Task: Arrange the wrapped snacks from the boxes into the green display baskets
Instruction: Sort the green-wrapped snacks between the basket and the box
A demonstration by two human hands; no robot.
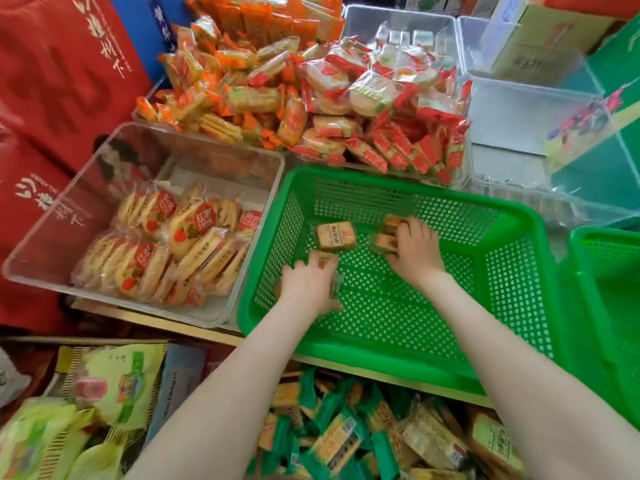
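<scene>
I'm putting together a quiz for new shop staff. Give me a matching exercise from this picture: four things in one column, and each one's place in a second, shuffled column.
Things
1. green perforated plastic basket
2. clear plastic bin of round red-labelled pastries
3. loose tan square wrapped snack
4. green-wrapped snack bars

Places
A. piled at the bottom edge, under the forearms
B. on the basket floor, between left hand and right hand
C. beside the basket, on its left
D. centre, both hands inside it

Pairs: 1-D, 2-C, 3-B, 4-A
</scene>
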